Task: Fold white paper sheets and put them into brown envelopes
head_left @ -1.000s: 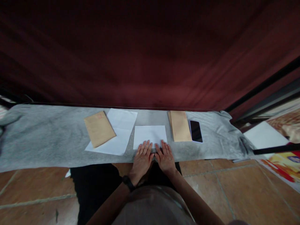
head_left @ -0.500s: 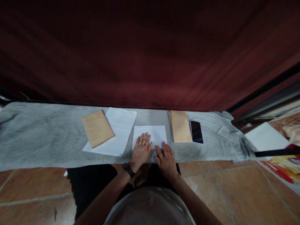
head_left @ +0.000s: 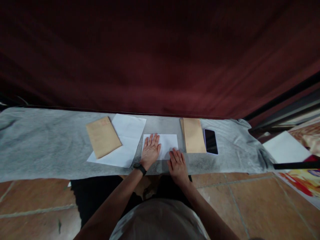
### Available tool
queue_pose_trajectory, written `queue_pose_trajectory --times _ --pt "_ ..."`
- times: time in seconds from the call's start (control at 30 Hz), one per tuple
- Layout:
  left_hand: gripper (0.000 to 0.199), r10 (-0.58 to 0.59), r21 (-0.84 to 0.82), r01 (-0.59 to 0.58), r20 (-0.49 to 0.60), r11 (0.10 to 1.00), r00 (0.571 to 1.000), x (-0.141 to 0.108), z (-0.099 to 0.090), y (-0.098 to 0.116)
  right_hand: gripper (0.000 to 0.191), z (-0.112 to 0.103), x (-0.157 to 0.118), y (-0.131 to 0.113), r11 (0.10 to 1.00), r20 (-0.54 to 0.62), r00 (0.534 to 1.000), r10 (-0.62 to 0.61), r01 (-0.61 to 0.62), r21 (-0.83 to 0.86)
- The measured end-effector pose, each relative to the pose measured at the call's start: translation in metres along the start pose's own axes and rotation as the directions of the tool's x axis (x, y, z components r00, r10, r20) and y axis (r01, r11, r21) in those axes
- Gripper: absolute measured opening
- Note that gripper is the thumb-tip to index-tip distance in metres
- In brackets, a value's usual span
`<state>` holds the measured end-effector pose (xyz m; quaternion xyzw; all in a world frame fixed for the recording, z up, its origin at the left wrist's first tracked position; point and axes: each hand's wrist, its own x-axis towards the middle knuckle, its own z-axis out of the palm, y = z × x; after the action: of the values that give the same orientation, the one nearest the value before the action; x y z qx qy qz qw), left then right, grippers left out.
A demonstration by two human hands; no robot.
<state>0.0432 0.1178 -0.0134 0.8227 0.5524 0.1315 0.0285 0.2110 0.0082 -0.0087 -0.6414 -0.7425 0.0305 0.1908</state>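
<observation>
A small white paper [head_left: 165, 141], apparently folded, lies on the grey cloth in front of me. My left hand [head_left: 151, 150] rests flat on its left half, fingers spread, a dark band on the wrist. On the lower right corner of the paper lie the fingertips of my right hand [head_left: 177, 165], its fingers stretched out and holding nothing. To the left, a brown envelope [head_left: 103, 137] partly covers larger white sheets [head_left: 128, 140]. A stack of brown envelopes [head_left: 194, 136] sits right of the small paper.
A phone [head_left: 211, 141] lies just right of the envelope stack. The grey cloth [head_left: 50, 143] covers a long narrow surface, with a dark red curtain [head_left: 155, 66] behind it. A white sheet [head_left: 286, 148] and a black bar are at the far right.
My left hand has slid slightly up the small paper. My right hand has shifted a little up and to the right, at the paper's lower right corner.
</observation>
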Motion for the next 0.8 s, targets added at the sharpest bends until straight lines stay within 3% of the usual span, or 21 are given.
queue_pose_trajectory --times 0.17,0.27,0.47,0.8 --pt "0.055 0.018 0.006 -0.018 0.02 1.0 1.0 -0.001 -0.002 -0.001 0.049 0.017 0.065 -0.008 0.996 0.009 1.0 -0.026 0.026 0.083" --pt "0.055 0.026 0.012 -0.026 0.029 1.0 0.999 -0.002 -0.002 -0.003 0.049 0.031 0.089 -0.015 0.996 0.043 0.998 -0.05 0.046 0.077" --pt "0.056 0.002 -0.004 -0.002 0.026 1.0 1.0 -0.002 -0.001 -0.003 0.049 0.04 0.092 -0.01 0.999 0.037 0.998 -0.051 0.051 -0.005" --pt "0.057 -0.065 -0.022 0.065 -0.008 0.998 0.998 -0.007 -0.003 -0.004 0.052 0.042 0.095 -0.003 0.997 -0.016 0.999 0.046 -0.047 -0.062"
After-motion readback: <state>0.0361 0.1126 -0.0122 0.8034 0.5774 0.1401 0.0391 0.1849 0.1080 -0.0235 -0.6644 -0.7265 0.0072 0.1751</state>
